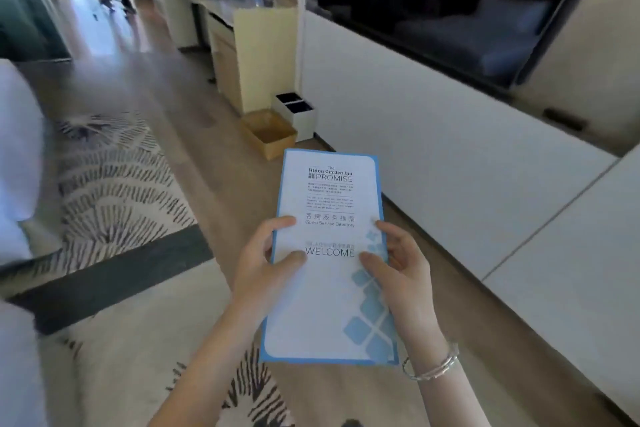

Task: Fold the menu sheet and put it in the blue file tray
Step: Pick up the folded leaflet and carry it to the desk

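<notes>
Two hands hold the menu sheet (pixel 327 263) in the air above the wooden floor (pixel 214 135), in the lower middle of the view. Left hand (pixel 263 267) is clamped on the sheet's left edge, thumb lying on the printed face beside the word WELCOME, fingers behind. Right hand (pixel 403 267) is clamped on the right edge in the same manner, thumb on the face; a silver bracelet (pixel 433 366) sits on that wrist. Sheet appears closed flat, blue-bordered, long side running away from the person, cover text upright. Patterned rug (pixel 114 191) lies to the left, white wall panel (pixel 450 163) to the right. Beyond the sheet, on the floor against the panel, stand a tan open box (pixel 270 135) and a white two-compartment bin (pixel 299 114), touching. A blurred worktop (pixel 221 0) with blue items stands further back; the tray cannot be identified with certainty.
</notes>
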A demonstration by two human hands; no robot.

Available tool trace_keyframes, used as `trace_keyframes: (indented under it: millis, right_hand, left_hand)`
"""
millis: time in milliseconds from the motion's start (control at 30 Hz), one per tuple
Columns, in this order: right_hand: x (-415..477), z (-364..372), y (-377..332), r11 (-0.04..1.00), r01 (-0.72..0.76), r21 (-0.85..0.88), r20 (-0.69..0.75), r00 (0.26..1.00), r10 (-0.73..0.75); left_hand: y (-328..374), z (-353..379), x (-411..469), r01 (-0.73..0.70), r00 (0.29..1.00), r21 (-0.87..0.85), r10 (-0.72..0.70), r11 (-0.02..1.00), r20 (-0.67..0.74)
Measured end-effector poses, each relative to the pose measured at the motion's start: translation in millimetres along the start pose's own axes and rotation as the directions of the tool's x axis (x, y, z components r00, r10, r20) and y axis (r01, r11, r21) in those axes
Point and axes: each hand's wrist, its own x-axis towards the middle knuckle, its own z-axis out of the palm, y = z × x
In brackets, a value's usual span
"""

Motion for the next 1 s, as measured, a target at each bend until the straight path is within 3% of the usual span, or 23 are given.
trace_keyframes:
  millis: [167,400,533,800,1000]
  right_hand:
    - [48.3,102.3,27.2,0.998,-0.052,-0.041,0.318,0.946,0.062]
    - [128.9,216.1,53.8,0.995,-0.081,-0.066,0.561,0.821,0.104]
    - [211.5,279.1,61.3,0.993,-0.102,-0.057,0.616,0.779,0.116]
    - [386.6,403.6,43.3,0.994,-0.091,-0.058,0.604,0.790,0.108]
    - [452.6,532.2,58.2,0.984,-0.142,-0.106,0.708,0.684,0.175]
  left_hand:
    - [-13.4,-84.2,14.0,0.039,0.935,0.055,-0.018,0.998,-0.354]
    - [-30.7,-145.9,73.7,0.067,0.804,-0.027,-0.070,0.997,-0.591]
    - [-28.7,-173.3,161.6,0.067,0.758,-0.014,-0.060,0.998,-0.650]
    - [9.9,-235.5,370.9,0.052,0.779,0.014,-0.032,0.999,-0.627]
    - [3.4,-324.1,452.6,0.055,0.677,-0.077,-0.094,0.996,-0.730]
